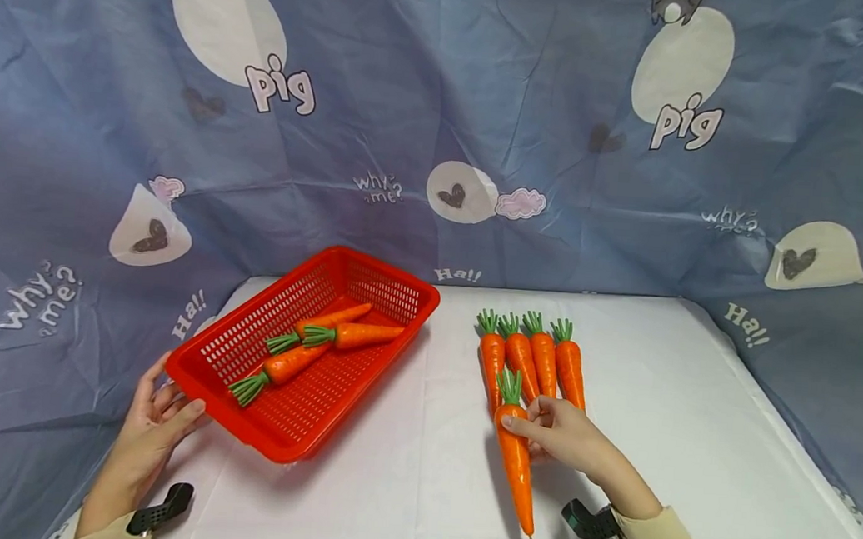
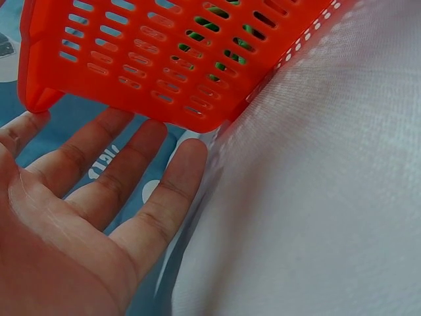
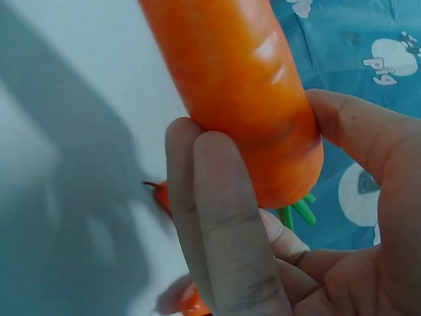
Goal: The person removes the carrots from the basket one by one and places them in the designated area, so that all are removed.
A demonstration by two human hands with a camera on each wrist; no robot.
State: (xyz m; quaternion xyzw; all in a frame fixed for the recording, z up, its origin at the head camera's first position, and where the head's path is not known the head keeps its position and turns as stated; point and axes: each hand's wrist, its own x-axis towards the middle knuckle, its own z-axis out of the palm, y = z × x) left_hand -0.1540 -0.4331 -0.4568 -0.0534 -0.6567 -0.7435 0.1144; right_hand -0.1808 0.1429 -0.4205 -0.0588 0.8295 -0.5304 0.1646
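My right hand [image 1: 566, 433] pinches a carrot [image 1: 516, 459] near its thick upper end, its green stem pointing away and its tip towards me. In the right wrist view the thumb presses one side of this carrot [image 3: 243, 85] and straight fingers [image 3: 227, 191] lie along the other. Just beyond the hand, several more carrots [image 1: 531, 356] lie side by side on the table. My left hand [image 1: 146, 429] is at the near left corner of a red plastic basket [image 1: 240, 427]. Its outstretched fingers [image 2: 184, 164] touch the basket's lower edge. Three carrots [image 1: 290, 364] lie inside.
A white cloth [image 1: 430, 503] covers the table. Behind it hangs a blue printed curtain [image 1: 381, 132], which also runs down both sides. A black device [image 1: 590, 521] is strapped at my right wrist and another black device [image 1: 163, 508] at my left.
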